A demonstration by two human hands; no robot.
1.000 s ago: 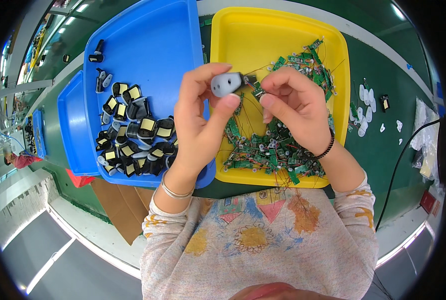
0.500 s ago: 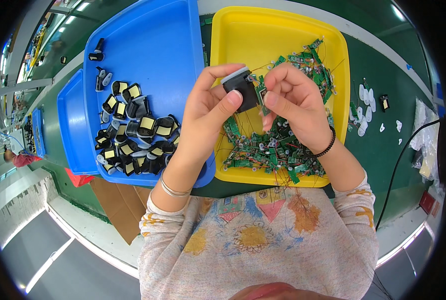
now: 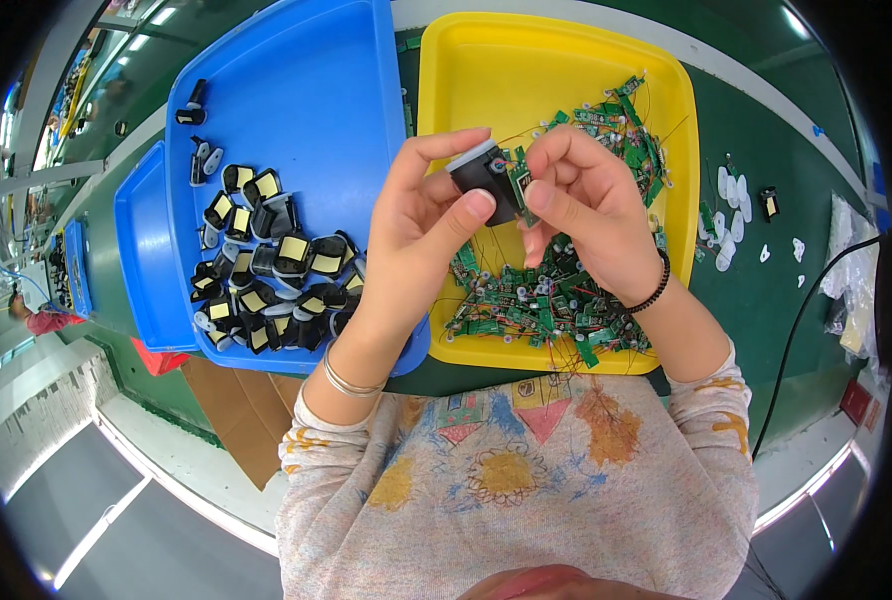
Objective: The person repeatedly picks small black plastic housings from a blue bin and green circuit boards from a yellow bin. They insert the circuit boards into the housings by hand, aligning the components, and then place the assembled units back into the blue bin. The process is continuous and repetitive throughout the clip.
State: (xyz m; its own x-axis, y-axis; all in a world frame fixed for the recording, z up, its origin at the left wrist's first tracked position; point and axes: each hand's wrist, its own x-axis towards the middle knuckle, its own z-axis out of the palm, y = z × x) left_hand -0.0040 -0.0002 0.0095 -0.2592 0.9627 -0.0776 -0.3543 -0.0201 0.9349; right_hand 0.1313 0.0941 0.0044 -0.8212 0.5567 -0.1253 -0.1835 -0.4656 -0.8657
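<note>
Between thumb and fingers, my left hand (image 3: 428, 205) grips a black plastic housing (image 3: 488, 188) with a light grey edge, tilted above the yellow tray (image 3: 466, 60). My right hand (image 3: 588, 200) pinches a small green circuit board (image 3: 522, 182) by its side, right against the housing's right edge. A small round part shows at the housing's upper corner, close to the board. Whether the board is seated in the housing I cannot tell. Below both hands lies a heap of green circuit boards (image 3: 526, 305) with thin wires, in the yellow tray.
A blue tray (image 3: 296, 70) on the left holds several black housings with cream pads (image 3: 292, 250). Right of the yellow tray, white oval pieces (image 3: 737, 195) and a small black part (image 3: 769, 204) lie on the green table. A black cable (image 3: 791, 330) and clear plastic bags (image 3: 848, 280) are farther right.
The black housing has tilted slightly in my left hand, and its left thumb has shifted a little to the right. My right hand keeps its pinch on the circuit board.
</note>
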